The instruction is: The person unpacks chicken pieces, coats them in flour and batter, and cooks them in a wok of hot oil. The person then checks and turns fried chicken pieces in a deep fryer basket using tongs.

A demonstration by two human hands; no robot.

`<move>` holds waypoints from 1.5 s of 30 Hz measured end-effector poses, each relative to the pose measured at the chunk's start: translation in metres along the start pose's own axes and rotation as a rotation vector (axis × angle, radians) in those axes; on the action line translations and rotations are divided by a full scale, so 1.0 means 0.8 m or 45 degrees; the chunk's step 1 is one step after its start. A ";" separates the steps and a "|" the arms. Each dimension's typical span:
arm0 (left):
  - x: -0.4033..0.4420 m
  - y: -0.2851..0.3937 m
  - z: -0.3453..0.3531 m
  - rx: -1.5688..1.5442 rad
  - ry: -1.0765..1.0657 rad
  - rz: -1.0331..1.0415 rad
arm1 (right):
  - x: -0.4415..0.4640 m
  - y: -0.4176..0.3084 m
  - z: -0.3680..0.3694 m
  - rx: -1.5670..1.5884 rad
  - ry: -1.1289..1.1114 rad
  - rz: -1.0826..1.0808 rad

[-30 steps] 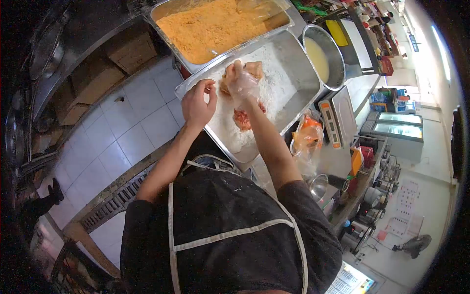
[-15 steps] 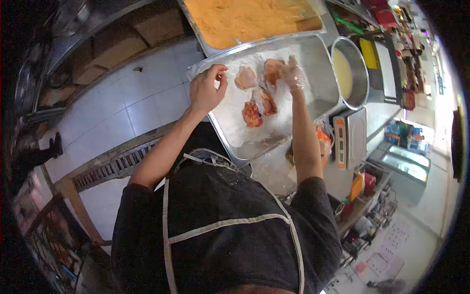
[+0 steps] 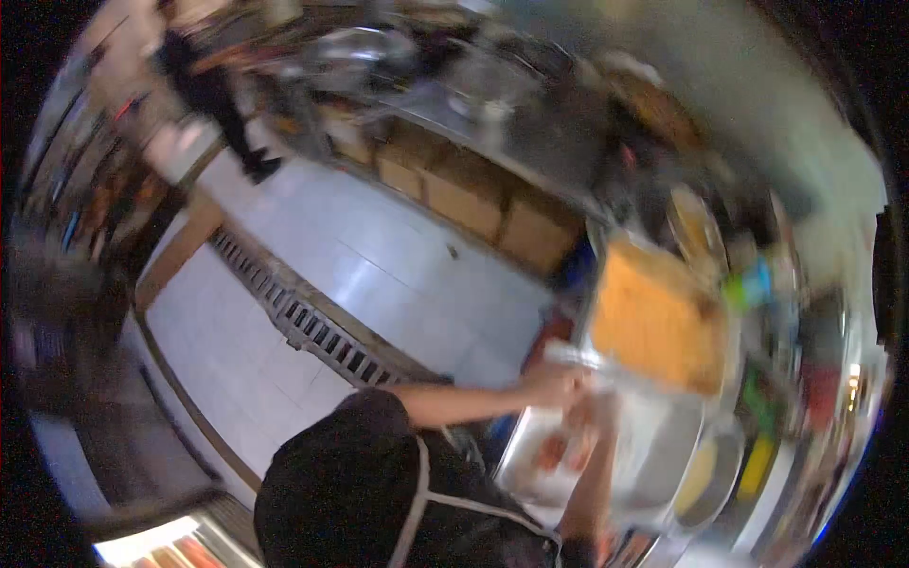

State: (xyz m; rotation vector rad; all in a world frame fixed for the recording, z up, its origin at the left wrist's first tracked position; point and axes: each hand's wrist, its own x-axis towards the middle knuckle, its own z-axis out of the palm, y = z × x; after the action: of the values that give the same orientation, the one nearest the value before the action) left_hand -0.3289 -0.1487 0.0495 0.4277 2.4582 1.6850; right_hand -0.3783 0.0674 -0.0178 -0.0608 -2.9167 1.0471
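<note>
The person's left hand [image 3: 544,386] and right hand [image 3: 595,409] come close together over the far left part of a metal pan [image 3: 674,452]. Both are smeared by motion blur, so I cannot tell whether their fingers are apart or clamped on something, nor whether the two hands touch or only overlap in this view. The reddish, raw-looking meat pieces [image 3: 550,453] lie in the near left part of the pan, just beside the right forearm; at least two show, and more could be hidden under the hands. They sit on white powder [image 3: 630,440] that covers much of the pan's floor.

Beyond the pan stands a tray [image 3: 732,343] spread with orange crumb [image 3: 653,317], and to the right of the pan a round pot [image 3: 729,470] holds pale yellow liquid [image 3: 699,476].

As for how far along things are, the work looks to be at an early stage: red surface shows through on the visible pieces, so they seem at most partly powdered. No piece can be made out in the crumb or in the liquid. Turning those pieces fully white appears unfinished, though the blur makes this a rough judgement.
</note>
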 end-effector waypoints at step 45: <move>0.000 0.027 -0.034 -0.010 0.323 0.399 | -0.175 0.059 -0.024 0.009 -0.608 -0.546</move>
State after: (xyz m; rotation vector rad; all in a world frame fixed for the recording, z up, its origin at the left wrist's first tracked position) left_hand -0.3324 -0.1653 0.0797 0.6672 2.6742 1.9772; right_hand -0.2361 0.1087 -0.0370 0.8892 -3.0896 1.1113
